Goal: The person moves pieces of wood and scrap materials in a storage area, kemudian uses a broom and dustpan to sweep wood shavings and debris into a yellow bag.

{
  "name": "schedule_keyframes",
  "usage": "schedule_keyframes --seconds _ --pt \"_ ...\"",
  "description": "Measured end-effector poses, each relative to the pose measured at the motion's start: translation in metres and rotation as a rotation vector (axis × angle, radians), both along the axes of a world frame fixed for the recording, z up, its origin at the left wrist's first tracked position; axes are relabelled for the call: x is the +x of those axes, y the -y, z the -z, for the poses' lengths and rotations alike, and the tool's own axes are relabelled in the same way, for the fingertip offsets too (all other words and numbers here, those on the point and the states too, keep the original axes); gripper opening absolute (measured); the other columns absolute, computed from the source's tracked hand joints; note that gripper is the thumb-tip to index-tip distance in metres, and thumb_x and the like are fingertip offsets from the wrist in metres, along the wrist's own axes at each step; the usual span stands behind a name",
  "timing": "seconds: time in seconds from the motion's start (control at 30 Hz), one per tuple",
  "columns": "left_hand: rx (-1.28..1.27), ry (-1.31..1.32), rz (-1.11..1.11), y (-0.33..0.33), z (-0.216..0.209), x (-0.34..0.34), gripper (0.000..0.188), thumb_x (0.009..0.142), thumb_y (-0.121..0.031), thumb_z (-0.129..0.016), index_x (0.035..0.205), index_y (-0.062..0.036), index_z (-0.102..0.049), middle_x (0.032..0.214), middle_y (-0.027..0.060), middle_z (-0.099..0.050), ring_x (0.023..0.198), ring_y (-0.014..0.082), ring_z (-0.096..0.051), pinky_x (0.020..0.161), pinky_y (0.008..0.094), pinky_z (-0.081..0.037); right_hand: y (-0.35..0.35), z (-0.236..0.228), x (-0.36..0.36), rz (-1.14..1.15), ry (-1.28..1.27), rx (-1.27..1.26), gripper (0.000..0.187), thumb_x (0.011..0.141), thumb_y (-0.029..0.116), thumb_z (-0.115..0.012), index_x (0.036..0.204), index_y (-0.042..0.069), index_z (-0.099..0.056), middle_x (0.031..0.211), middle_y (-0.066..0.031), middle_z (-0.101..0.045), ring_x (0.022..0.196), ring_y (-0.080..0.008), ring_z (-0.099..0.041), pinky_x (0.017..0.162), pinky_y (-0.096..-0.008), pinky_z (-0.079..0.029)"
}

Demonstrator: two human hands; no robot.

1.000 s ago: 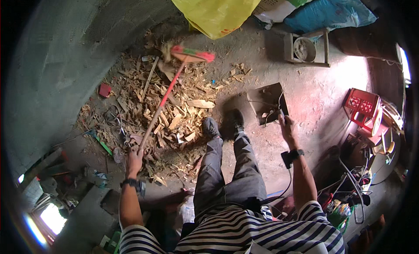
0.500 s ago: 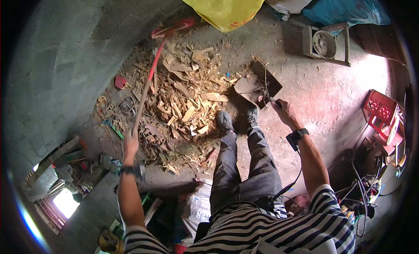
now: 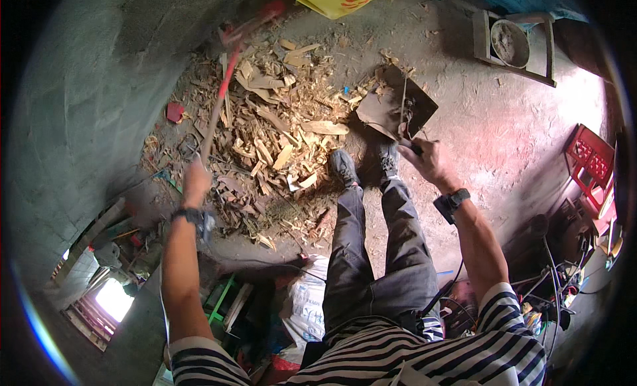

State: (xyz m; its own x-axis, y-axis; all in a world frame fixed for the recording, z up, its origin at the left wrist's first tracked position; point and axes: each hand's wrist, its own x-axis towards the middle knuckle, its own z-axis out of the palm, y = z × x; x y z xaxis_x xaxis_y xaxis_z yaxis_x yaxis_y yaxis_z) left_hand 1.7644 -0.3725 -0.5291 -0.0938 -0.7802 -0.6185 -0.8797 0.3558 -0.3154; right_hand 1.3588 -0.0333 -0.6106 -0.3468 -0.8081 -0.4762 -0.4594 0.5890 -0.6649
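My left hand (image 3: 195,184) is closed around the lower end of a broom (image 3: 217,110) with a red and wooden handle. Its red head, blurred by motion, lies at the far edge of a heap of wood chips (image 3: 265,130) on the floor. In my right hand (image 3: 434,164) is the handle of a dark metal dustpan (image 3: 383,115), which rests on or just above the floor to the right of the heap. A few shavings lie at the dustpan's far edge; little shows inside it.
A yellow sack (image 3: 335,0) lies at the far side. A wooden frame holding a round pan (image 3: 509,44) stands far right, with a red plastic crate (image 3: 589,161) nearer. A grey wall (image 3: 86,100) bounds the left. Behind my legs is a white sack (image 3: 306,306).
The broom head has swung a little farther away and left, and my left hand has moved slightly left. The dustpan stays beside the heap, turned slightly, still in my right hand.
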Motion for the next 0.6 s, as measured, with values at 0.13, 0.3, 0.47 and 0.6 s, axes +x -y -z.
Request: schedule_keyframes --seconds 0.13,0.3,0.47,0.6 --pt "0.096 -0.210 -0.328 -0.108 -0.018 0.019 0.028 0.075 -0.007 -0.056 0.099 0.0036 -0.049 0.084 0.0241 -0.059 0.078 0.0407 -0.059 0.065 0.0445 -0.047 0.042 -0.010 0.001 -0.055 -0.006 -0.062 0.041 0.080 0.045 -0.063 0.082 0.004 -0.067 0.059 -0.0186 -0.057 0.053 -0.0346 -0.056 0.050 -0.0397 -0.045" --pt "0.342 -0.203 -0.568 -0.192 -0.067 0.058 0.024 0.072 -0.008 -0.056 0.092 0.0026 -0.047 0.071 0.0190 -0.054 0.060 0.0306 -0.059 0.048 0.0389 -0.046 0.075 -0.014 0.029 -0.166 0.093 -0.197 0.036 0.081 0.041 -0.062 0.087 0.007 -0.066 0.069 -0.0158 -0.063 0.063 -0.0340 -0.060 0.057 -0.0394 -0.048" --pt "0.444 -0.284 -0.804 -0.255 -0.117 0.035 0.016 0.071 -0.008 -0.055 0.083 0.0007 -0.051 0.066 0.0167 -0.052 0.060 0.0244 -0.057 0.054 0.0371 -0.046 0.094 0.004 0.035 -0.256 0.068 -0.327 0.041 0.080 0.042 -0.063 0.073 0.001 -0.062 0.060 -0.0212 -0.054 0.056 -0.0383 -0.054 0.052 -0.0416 -0.044" --pt "0.470 -0.451 -0.727 -0.305 -0.157 0.050 0.014 0.073 -0.007 -0.056 0.085 -0.0006 -0.054 0.066 0.0084 -0.051 0.063 0.0169 -0.052 0.061 0.0314 -0.045 0.125 0.005 0.034 -0.386 -0.011 -0.325 0.042 0.083 0.046 -0.059 0.075 0.005 -0.060 0.059 -0.0092 -0.059 0.050 -0.0235 -0.056 0.051 -0.0358 -0.049"
